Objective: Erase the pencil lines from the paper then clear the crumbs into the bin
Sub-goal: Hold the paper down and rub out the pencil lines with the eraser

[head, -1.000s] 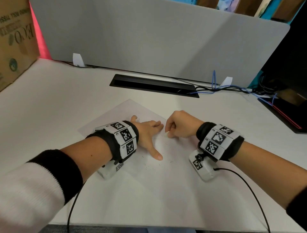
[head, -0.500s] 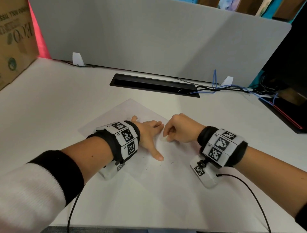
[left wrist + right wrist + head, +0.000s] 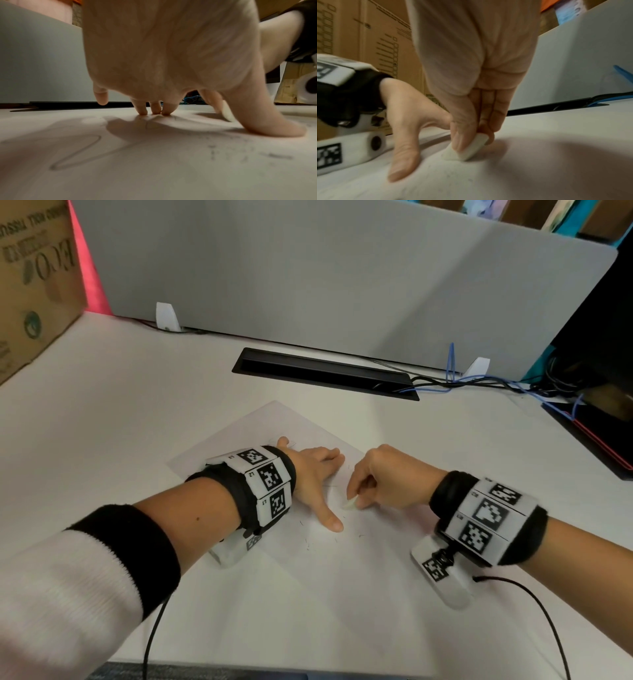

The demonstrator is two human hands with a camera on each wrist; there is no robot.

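A white sheet of paper (image 3: 260, 426) lies on the white desk. My left hand (image 3: 318, 474) presses flat on it, fingers spread, thumb pointing toward me. In the left wrist view a looping pencil line (image 3: 77, 152) runs under the left hand (image 3: 171, 67), whose fingertips (image 3: 154, 112) touch the sheet. My right hand (image 3: 387, 477) pinches a small white eraser (image 3: 350, 504) against the paper, just right of the left thumb. In the right wrist view thumb and fingers of the right hand (image 3: 471, 94) grip the eraser (image 3: 465, 148). Dark crumbs (image 3: 310, 544) speckle the paper near the thumb. No bin shows.
A grey divider panel (image 3: 342, 278) stands along the desk's back edge, with a black cable slot (image 3: 325, 373) before it. Blue and black cables (image 3: 479, 381) run off to the right toward dark equipment (image 3: 596, 436). A cardboard box (image 3: 34, 285) stands at far left.
My right hand has slid toward me and slightly right with the eraser, closer to the left thumb. The left hand has stayed pressed on the paper.
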